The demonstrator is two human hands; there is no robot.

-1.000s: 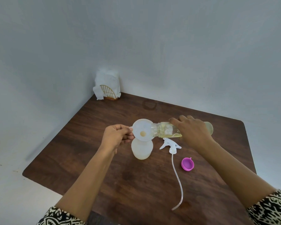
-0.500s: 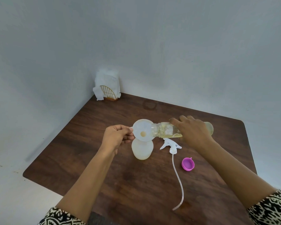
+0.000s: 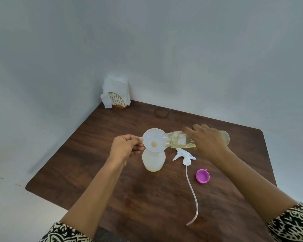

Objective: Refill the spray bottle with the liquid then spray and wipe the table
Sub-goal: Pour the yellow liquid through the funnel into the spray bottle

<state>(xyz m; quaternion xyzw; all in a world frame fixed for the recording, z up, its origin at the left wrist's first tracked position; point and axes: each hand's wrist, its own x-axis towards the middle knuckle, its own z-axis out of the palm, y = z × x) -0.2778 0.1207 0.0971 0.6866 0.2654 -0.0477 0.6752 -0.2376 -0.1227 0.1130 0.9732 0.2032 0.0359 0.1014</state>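
A translucent white spray bottle (image 3: 153, 161) stands open in the middle of the brown table (image 3: 94, 172). A white funnel (image 3: 153, 140) sits in its neck, and my left hand (image 3: 126, 148) pinches the funnel's handle. My right hand (image 3: 208, 140) grips a clear refill bottle (image 3: 177, 139) of pale yellow liquid, held nearly level with its mouth over the funnel's rim. The white spray head (image 3: 184, 155) with its long tube (image 3: 193, 194) lies on the table to the right of the spray bottle.
A pink cap (image 3: 202, 176) lies upside down to the right of the tube. A gold wire holder with white tissues (image 3: 116, 95) stands in the far left corner against the grey wall. A faint ring mark (image 3: 162, 113) shows on the far tabletop.
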